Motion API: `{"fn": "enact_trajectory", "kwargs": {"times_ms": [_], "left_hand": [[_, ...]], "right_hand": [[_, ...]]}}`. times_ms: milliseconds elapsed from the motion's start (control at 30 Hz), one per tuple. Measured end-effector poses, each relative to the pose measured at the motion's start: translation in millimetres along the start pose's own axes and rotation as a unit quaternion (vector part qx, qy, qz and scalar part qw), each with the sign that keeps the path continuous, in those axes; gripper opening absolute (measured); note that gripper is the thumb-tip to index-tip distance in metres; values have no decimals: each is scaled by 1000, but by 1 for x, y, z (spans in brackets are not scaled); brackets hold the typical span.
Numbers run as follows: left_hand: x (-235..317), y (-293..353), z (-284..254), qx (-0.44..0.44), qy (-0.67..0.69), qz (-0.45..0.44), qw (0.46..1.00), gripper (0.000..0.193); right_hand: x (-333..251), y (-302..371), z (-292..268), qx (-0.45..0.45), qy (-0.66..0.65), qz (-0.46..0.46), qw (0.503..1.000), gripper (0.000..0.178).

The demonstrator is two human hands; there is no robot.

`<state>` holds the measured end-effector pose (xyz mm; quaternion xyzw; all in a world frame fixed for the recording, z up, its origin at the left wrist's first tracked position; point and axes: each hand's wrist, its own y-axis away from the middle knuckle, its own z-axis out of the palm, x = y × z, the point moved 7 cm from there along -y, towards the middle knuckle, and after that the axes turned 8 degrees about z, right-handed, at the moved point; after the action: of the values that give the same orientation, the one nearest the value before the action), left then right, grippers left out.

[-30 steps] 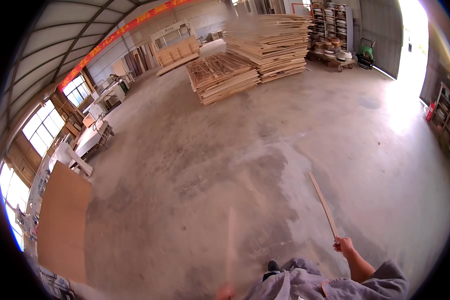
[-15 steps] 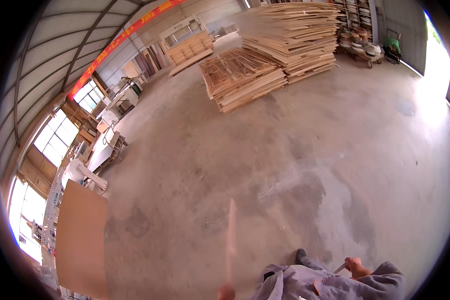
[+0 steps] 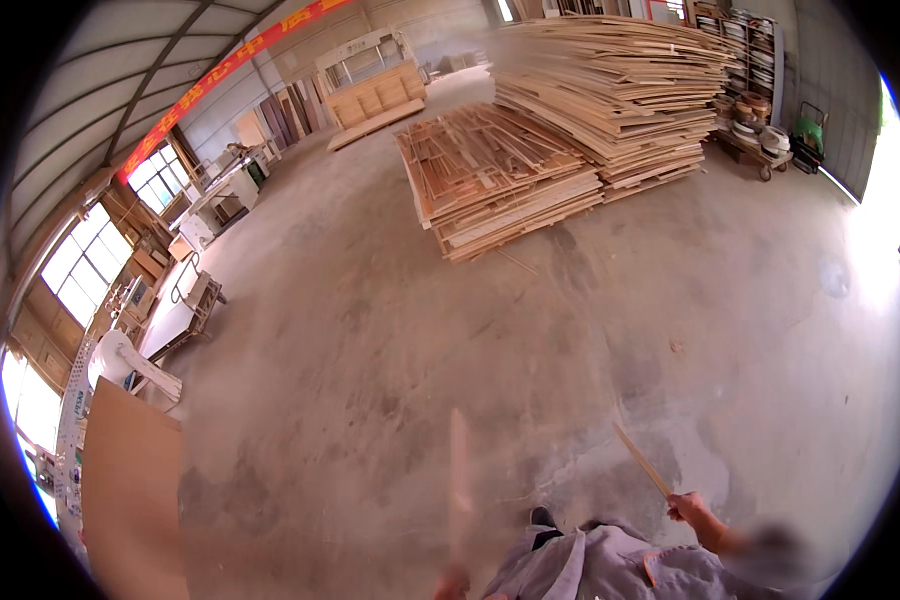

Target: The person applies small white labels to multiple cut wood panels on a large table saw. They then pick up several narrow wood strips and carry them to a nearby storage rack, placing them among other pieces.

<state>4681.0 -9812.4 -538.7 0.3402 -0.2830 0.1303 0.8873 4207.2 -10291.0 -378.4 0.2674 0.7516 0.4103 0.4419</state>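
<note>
Near the bottom edge my left hand is closed round the lower end of a flat, pale wooden strip. That strip points forward, away from me, and is smeared by motion. Off to the right, my right hand grips a thinner wooden strip, which slants forward and to the left over the concrete floor. The two strips are apart from each other. Only a small part of the left hand shows; the right hand's fingers are wrapped round its strip.
Ahead stand a low stack of wooden boards and a taller stack behind it. A brown panel is at the near left, with a flat cart beyond. A loaded trolley stands at the far right.
The stacks appear nearer and larger, and the brown panel has slid further left in view. My right hand has come forward, its strip now plainly visible. Both hands keep their strips.
</note>
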Motion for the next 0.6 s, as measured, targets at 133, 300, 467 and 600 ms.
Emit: {"fn": "enact_trajectory", "kwargs": {"times_ms": [133, 300, 467, 600], "left_hand": [[88, -117, 2, -116, 137, -34, 983, 17], [231, -239, 40, 41, -11, 25, 999, 16], [348, -302, 93, 283, -285, 39, 915, 16], [381, -351, 119, 336, -291, 19, 896, 16]], "right_hand": [[-119, -4, 64, -8, -74, -12, 997, 28], [-263, -102, 149, -13, -97, -25, 995, 28], [-427, -190, 243, -20, -24, -17, 999, 31], [-571, -212, 300, -11, 110, -19, 994, 33]]}}
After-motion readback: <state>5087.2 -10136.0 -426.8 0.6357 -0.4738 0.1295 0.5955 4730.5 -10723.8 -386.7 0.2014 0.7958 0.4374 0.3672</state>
